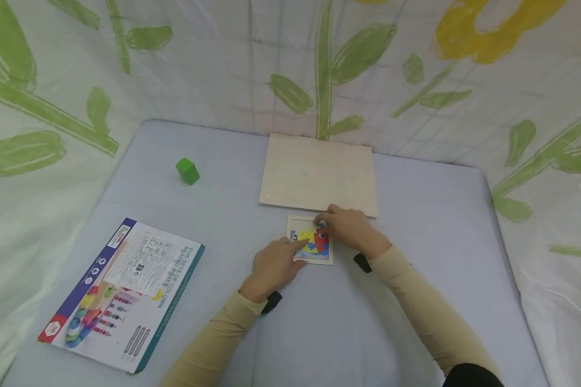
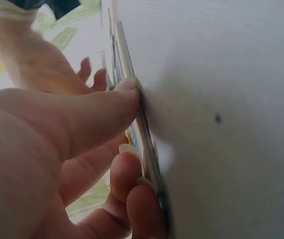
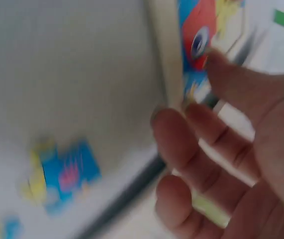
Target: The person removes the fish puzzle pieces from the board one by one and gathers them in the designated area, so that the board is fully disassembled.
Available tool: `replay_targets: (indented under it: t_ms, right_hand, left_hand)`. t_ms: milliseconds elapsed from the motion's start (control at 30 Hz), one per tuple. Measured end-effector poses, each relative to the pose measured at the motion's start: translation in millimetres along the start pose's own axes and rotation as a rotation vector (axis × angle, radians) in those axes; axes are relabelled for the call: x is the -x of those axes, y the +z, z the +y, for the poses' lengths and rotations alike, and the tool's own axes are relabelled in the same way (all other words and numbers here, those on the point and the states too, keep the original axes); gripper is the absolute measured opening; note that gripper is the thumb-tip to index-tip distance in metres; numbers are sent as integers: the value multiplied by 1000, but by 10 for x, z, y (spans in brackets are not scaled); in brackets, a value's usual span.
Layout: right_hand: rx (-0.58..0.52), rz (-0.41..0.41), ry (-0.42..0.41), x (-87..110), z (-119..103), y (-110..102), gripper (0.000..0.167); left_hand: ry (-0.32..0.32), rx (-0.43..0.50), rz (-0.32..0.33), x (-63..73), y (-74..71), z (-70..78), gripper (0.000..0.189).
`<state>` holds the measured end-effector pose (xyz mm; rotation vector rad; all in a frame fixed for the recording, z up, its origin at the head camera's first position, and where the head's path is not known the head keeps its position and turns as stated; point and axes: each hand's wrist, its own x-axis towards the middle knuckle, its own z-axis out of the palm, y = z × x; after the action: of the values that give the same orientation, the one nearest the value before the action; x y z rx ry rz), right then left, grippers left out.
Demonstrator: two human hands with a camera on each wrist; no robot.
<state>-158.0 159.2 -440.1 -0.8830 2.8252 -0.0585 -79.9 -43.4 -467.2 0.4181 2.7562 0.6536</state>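
A small jigsaw puzzle tray with a pale wooden rim lies on the table, partly filled with yellow, blue and red pieces. My left hand holds the tray at its lower left, its thumb at the near edge and the index finger reaching over the pieces. In the left wrist view the thumb and curled fingers lie along the thin rim. At the tray's upper right, my right hand pinches a small bluish puzzle piece, mostly hidden by its fingers. The red piece with an eye sits beside the right thumb.
Behind the tray lies a plain wooden board. A green cube stands at the back left, and a printed box lies at the left. Blurred colourful pieces show in the right wrist view.
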Motion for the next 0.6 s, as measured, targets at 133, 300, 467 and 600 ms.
replay_targets:
  t_ms: [133,300,467,600]
  right_hand:
    - [199,-14,-156,-43,30,-92,32]
    - [231,-38,-256,-153,-12,-108,15]
    - [191,-89,-256,-245,-43,-66,10]
    - [156,-124,-220,-277,-40,-46,10]
  left_hand:
    - [5,5,5,-6,1,0,46]
    - [11,-8,7,-3,-17,-8,47]
    - [13,-11,-3,-10,-19,-3,47]
    - [9,-26,-14,-4,-27,3,48]
